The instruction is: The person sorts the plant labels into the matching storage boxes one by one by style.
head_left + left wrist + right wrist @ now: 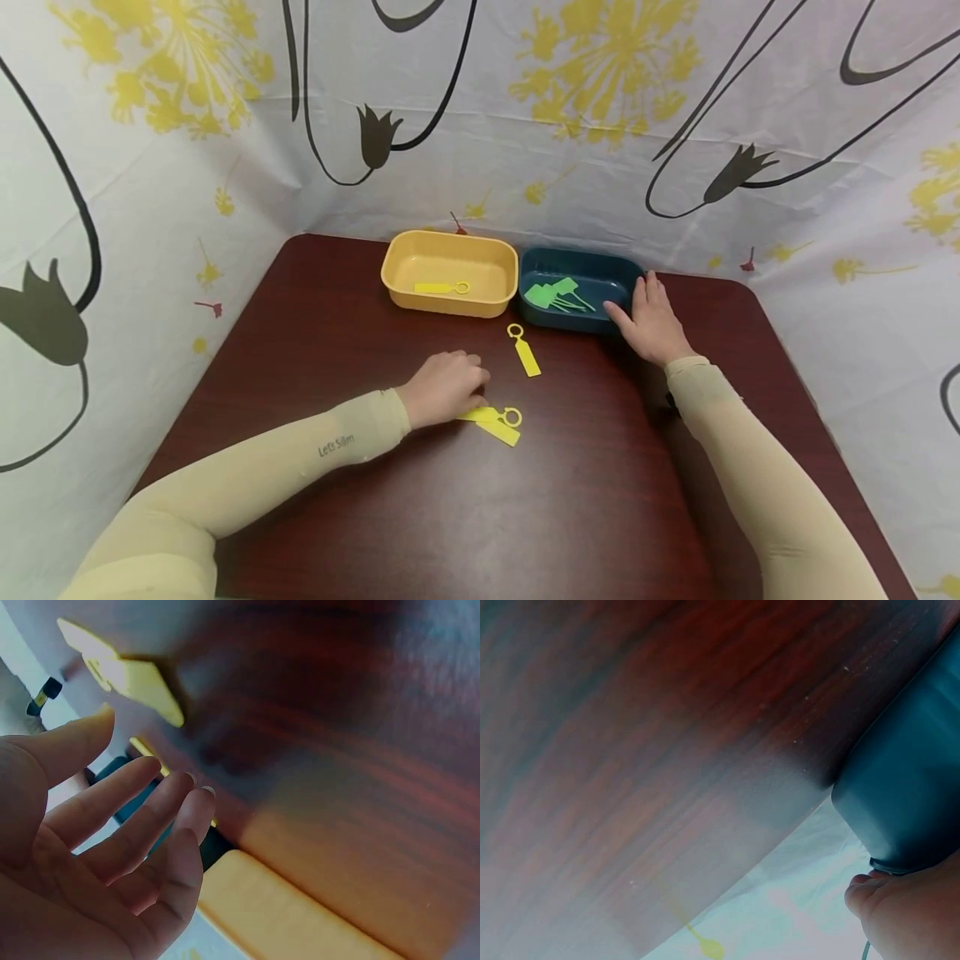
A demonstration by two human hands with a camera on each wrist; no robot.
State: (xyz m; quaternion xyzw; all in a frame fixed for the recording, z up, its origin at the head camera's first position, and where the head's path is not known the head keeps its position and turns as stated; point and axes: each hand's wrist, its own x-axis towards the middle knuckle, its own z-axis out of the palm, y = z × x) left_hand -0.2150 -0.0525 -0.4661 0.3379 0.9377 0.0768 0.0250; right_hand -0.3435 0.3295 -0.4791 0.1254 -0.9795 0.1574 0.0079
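In the head view my left hand (448, 388) is over the table beside two overlapping yellow ring-ended tags (498, 427). The left wrist view shows the hand (120, 840) with fingers loosely bent and nothing between them, the yellow tags (146, 684) just beyond the thumb. Another yellow tag (528, 357) lies farther back, and one more tag (435, 288) is inside the yellow bin (450, 306). My right hand (654, 323) rests on the right rim of the dark blue bin (573, 322), fingers extended and thumb spread along the front. Several green tags (553, 295) lie in that bin.
Both bins stand side by side at the back of the dark red-brown table (480, 517). Behind and at the sides hangs a white patterned curtain (480, 125), close to the table's edges.
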